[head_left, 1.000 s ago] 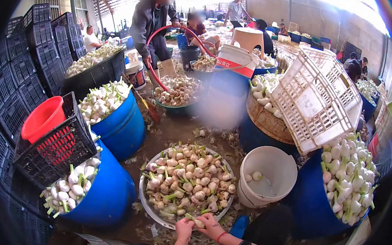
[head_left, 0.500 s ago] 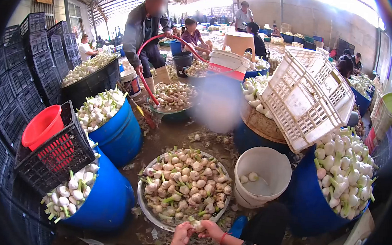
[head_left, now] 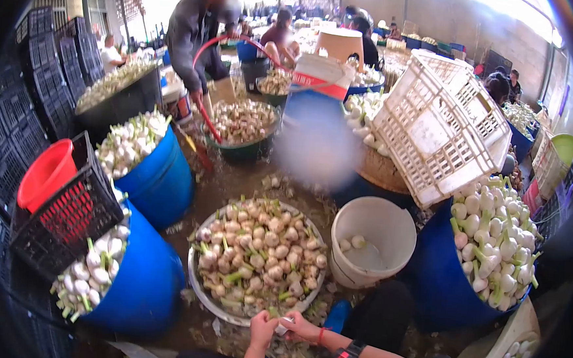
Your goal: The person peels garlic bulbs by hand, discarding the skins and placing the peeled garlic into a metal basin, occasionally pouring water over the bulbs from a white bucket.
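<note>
Over the near rim of a wide metal basin (head_left: 195, 285), my left hand (head_left: 262, 330) and my right hand (head_left: 301, 328) meet with fingers closed on one garlic bulb (head_left: 285, 323). Its white side shows between my fingers, and a bit of green stem pokes up by the left fingertips. The rest of it is covered by my hands. Heaped in the basin are unpeeled garlic bulbs (head_left: 262, 250) with short green stems. Right of the basin stands a white bucket (head_left: 393, 251) with a few peeled bulbs (head_left: 355, 242) at its bottom.
Blue barrels (head_left: 142, 282) full of white garlic flank me, with another blue barrel (head_left: 434, 280) at right. A black crate (head_left: 67, 224) holds a red basin (head_left: 45, 174). White crates (head_left: 437, 129) lean at right. Ahead, a person (head_left: 200, 42) holds a red hose (head_left: 202, 49) over a garlic tub (head_left: 242, 147).
The whole view has shifted slightly, with things sitting further left and higher. My hands stay together on the bulb, which now shows more white. The person with the hose leans further forward.
</note>
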{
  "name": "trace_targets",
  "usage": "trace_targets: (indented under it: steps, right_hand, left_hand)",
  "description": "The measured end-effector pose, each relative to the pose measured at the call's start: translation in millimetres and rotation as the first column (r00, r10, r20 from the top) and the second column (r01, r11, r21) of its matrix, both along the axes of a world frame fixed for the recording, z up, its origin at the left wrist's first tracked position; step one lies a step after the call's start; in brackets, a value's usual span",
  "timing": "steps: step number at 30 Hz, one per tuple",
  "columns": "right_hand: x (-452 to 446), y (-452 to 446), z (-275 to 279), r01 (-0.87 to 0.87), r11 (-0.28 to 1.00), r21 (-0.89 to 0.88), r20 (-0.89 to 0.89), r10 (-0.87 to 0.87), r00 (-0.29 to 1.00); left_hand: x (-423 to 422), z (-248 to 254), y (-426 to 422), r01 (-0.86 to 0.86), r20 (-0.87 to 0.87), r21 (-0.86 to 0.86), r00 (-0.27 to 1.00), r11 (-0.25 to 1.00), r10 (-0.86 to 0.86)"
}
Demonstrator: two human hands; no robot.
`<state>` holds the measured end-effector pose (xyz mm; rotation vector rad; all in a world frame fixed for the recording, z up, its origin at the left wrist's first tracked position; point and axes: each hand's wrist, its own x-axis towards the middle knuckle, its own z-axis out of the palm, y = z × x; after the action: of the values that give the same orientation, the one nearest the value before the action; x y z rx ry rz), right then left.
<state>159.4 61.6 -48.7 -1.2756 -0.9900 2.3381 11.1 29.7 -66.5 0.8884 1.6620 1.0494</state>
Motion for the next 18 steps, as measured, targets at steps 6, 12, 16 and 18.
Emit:
trace_targets:
  steps: [6, 12, 16, 18]
  right_hand:
    - [12, 12, 20, -0.031, 0.977, 0.211, -0.148, 0.063, 0.987]
    - [12, 13, 33, -0.035, 0.996, -0.077, -0.519, -0.01, 0.855]
    - [15, 12, 22, -0.096, 0.983, -0.158, -0.472, 0.01, 0.881]
    - [7, 16, -3, -0.031, 0.994, 0.105, -0.166, 0.048, 0.985]
  left_hand:
    - [-1, 0, -8, -0.191, 0.954, -0.055, 0.279, 0.98, 0.108]
    - [14, 11, -8, -0.421, 0.817, 0.049, 0.539, 0.906, 0.207]
    - [24, 35, -11, -0.347, 0.825, -0.167, 0.463, 0.923, 0.323]
    - [21, 21, -15, -0.216, 0.589, 0.031, 0.793, 0.976, 0.156]
